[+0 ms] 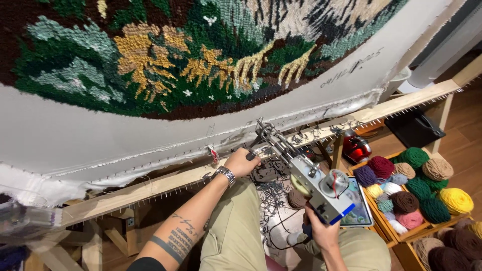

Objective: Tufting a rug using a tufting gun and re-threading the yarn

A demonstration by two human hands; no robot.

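A metal tufting gun (301, 170) sits in the middle of the frame, a bit to the right, with its tip pointing up and left at the white cloth (100, 130). The left hand (242, 161) is closed around the front handle near the tip. The right hand (321, 232) is wrapped tight on the back handle, below the gun. Balls of yarn (416, 193) fill wooden boxes at the lower right. A colourful rug (165, 55) covers the top.
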